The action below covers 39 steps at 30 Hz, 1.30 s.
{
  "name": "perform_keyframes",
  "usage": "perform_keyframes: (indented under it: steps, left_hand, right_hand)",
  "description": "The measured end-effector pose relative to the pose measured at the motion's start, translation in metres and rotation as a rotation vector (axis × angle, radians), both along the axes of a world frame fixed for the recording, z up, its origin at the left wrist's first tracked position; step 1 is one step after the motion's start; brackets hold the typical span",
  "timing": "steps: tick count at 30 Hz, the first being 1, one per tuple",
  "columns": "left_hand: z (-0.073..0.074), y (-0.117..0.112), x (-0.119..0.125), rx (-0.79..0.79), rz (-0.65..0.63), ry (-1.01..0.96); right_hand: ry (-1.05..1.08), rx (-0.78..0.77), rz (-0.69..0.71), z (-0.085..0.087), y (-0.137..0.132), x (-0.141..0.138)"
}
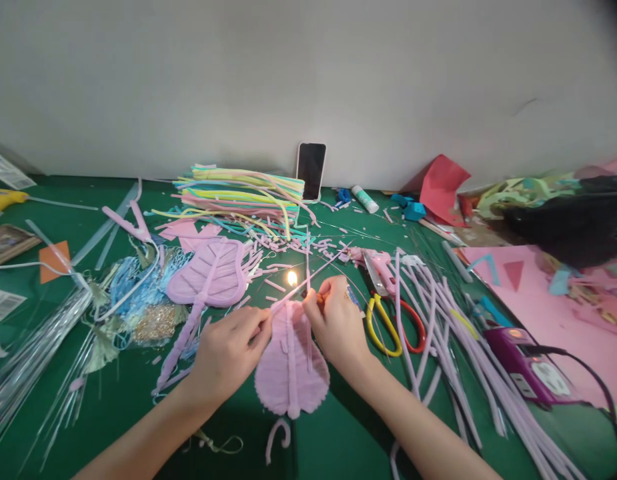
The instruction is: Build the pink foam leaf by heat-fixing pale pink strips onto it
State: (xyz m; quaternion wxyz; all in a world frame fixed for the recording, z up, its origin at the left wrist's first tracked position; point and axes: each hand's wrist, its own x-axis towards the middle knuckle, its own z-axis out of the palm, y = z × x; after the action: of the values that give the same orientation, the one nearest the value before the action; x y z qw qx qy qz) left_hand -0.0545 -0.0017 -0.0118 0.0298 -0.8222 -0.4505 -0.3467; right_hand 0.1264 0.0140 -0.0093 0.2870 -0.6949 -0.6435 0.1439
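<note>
My left hand (pixel 238 343) is closed in a pinch on a lilac pipe cleaner (pixel 318 270) that slants up to the right. My right hand (pixel 335 320) is closed around a lighter, mostly hidden by the fingers; its flame (pixel 292 278) burns close to the slanting pipe cleaner. A second lilac stem stands nearly upright at the right fingertips; whether they grip it I cannot tell. Under both hands lies a lilac leaf-shaped fan (pixel 293 383) made of pipe cleaners. Another lilac fan (pixel 208 273) with a wrapped handle rests to the left.
Scissors (pixel 385 323) and a pink glue gun (pixel 375 257) lie right of my hands, near loose lilac pipe cleaners (pixel 448 320). A purple power strip (pixel 525 367) sits far right. Behind are a coloured pipe-cleaner bundle (pixel 243 193) and a phone (pixel 311 170). Blue tassels (pixel 138 280) lie left.
</note>
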Motion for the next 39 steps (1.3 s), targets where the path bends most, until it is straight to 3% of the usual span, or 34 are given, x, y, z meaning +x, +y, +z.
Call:
perform_keyframes:
  steps: [12, 24, 31, 39]
  left_hand:
    - [0.000, -0.001, -0.003, 0.089, 0.030, 0.062]
    - [-0.001, -0.003, -0.002, 0.093, 0.003, 0.024]
    - [0.005, -0.004, 0.000, 0.042, -0.018, -0.036]
    - [0.011, -0.005, 0.003, -0.137, 0.062, -0.146]
  right_hand:
    - [0.060, 0.001, 0.079, -0.001, -0.011, -0.013]
    - [0.026, 0.001, -0.059, -0.002, 0.008, 0.004]
    - [-0.032, -0.001, -0.149, -0.004, 0.019, 0.017]
    - [0.011, 0.036, -0.077, -0.002, 0.013, 0.012]
